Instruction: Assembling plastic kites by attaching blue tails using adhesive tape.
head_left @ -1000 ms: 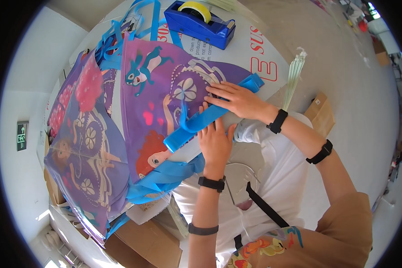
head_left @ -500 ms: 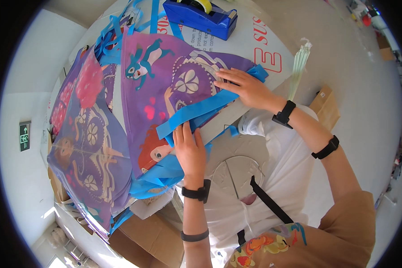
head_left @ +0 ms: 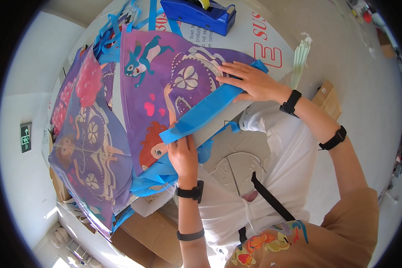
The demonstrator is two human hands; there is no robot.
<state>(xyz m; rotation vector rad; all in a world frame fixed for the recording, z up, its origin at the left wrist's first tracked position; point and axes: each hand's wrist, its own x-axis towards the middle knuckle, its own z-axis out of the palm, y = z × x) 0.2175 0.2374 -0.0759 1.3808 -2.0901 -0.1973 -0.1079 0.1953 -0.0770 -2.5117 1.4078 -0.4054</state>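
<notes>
A purple sheet (head_left: 140,100) printed with a cartoon figure in a gown and a blue animal lies before me. Along its near right edge runs a flat blue strip (head_left: 205,111). My left hand (head_left: 183,156) is at the strip's lower end, fingers closed at its edge, the tips partly hidden by it. Flat on the upper part, my right hand (head_left: 252,82) has its fingers stretched out over the strip and the sheet, thumb by the strip's edge. More blue strip material (head_left: 158,178) hangs in folds beside my left hand.
A blue tape dispenser (head_left: 201,15) stands at the far side of the printed white board (head_left: 272,49). Similar purple sheets (head_left: 91,152) hang over the left edge. Thin pale sticks (head_left: 300,60) stand at the right. Cardboard boxes (head_left: 149,236) are below; a wire ring (head_left: 239,172) is near my legs.
The blue strip now lies smoother and flatter along the sheet's edge. My left hand has shifted slightly down and left, its fingertips now partly under the strip. My right hand has slid slightly right.
</notes>
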